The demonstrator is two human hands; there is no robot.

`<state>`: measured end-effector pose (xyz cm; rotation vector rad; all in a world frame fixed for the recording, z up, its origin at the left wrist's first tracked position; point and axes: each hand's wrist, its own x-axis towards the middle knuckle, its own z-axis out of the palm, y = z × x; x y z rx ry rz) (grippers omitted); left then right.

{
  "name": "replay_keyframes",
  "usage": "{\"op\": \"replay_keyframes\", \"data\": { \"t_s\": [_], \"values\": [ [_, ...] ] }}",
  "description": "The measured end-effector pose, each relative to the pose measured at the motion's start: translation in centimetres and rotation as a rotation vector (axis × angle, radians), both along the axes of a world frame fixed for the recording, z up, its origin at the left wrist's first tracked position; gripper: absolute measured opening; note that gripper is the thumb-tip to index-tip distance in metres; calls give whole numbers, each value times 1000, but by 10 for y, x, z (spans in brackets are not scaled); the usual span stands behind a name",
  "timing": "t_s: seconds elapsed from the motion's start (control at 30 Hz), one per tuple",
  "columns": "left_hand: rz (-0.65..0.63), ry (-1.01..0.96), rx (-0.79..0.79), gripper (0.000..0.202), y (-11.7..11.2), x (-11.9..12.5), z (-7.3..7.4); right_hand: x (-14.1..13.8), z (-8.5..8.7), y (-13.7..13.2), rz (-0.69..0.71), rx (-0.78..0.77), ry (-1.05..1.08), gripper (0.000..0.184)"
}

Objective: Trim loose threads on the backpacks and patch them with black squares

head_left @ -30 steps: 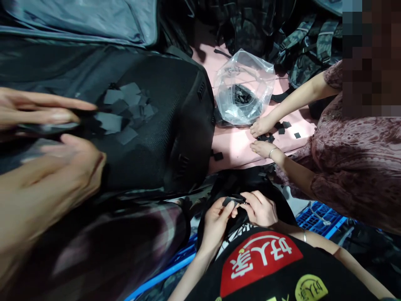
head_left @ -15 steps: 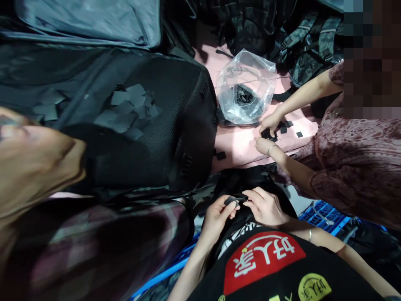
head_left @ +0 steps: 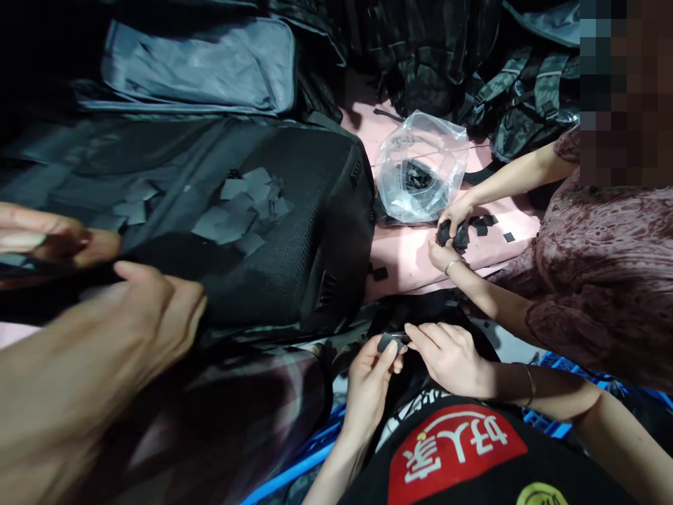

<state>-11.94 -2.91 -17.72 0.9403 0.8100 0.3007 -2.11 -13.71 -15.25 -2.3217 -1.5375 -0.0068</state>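
Observation:
A large black backpack [head_left: 294,231] lies flat in front of me with several loose dark grey squares [head_left: 247,207] scattered on its mesh back. My left hand [head_left: 47,238] is blurred at the far left edge, fingers pressed together on something dark I cannot make out. Just below it, my right hand [head_left: 126,330] rests on the backpack's near edge, thumb out and fingers curled over the black fabric. Both hands are close to the camera and smeared by motion.
A person in a black shirt holds a small black piece [head_left: 392,341] in both hands. Another person in a patterned top gathers black pieces [head_left: 453,235] on the pink table [head_left: 404,252] beside a clear plastic bag [head_left: 420,168]. Grey bag [head_left: 200,66], camouflage backpacks [head_left: 526,91], blue crate [head_left: 552,361].
My hands swept across the left edge and are now apart again, the right one back on the backpack's edge. The person in the patterned top lifted a handful of black pieces off the table.

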Motion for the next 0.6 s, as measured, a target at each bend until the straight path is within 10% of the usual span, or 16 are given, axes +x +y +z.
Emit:
{"op": "replay_keyframes", "data": {
  "t_s": [0.6],
  "values": [
    [-51, -71, -106, 25, 4, -5, -2, 19, -12, 12, -23, 154, 213, 25]
  ]
}}
